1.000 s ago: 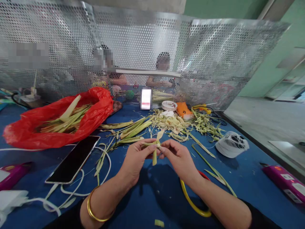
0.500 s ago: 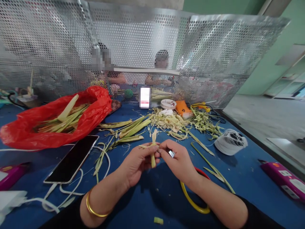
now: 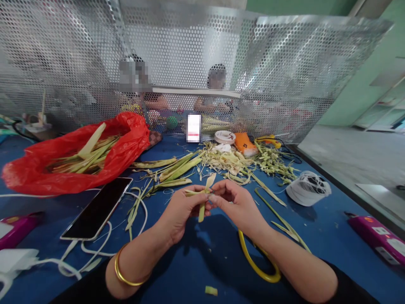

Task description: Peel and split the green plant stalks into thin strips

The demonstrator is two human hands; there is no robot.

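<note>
Between my hands is a pale green-yellow strip of dried leaf (image 3: 210, 181), crossed by a thinner strand that points left. My left hand (image 3: 177, 211), with a gold bangle on its wrist, pinches the strip between thumb and fingers, and a flat end hangs below. My right hand (image 3: 237, 204) has its thumb and fingertips closed at the crossing, touching the left fingertips. What exactly the right fingertips grip is partly hidden. A yellow loop (image 3: 245, 249), like a handle, shows under my right wrist; its other part is covered by the forearm.
A red plastic bag (image 3: 34, 177) of leaves and a phone (image 3: 98, 209) with white cable lie left. Leaf scraps (image 3: 228, 158), a tape roll (image 3: 225, 137) and an orange packet (image 3: 245, 143) sit behind. White cord (image 3: 306, 192) stands right. Two people are behind the perforated metal screen (image 3: 177, 55).
The strip's upper end has tipped to the right. My right fingers have curled slightly, and a shiny metal glint seen in that hand is now hidden. The view has shifted slightly.
</note>
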